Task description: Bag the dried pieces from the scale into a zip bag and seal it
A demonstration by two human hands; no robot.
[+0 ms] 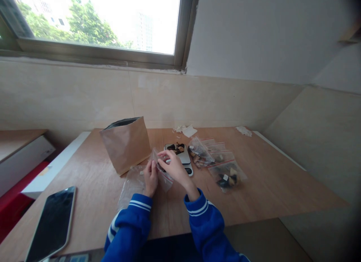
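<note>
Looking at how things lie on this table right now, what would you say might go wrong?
Both the left hand and right hand pinch one thin clear zip bag; it might slip or tear. The pieces on the scale lie loose near the right hand, so a nudge could scatter them.

Brown paper bag (126, 144), upright, left of centre on the wooden table (267, 186). Small scale (180, 153) bearing dark pieces; filled clear bags (222, 168) to its right. Phone (52, 224), near left; crumpled paper scraps (186, 130) at far edge; window (96, 21) above.
</note>
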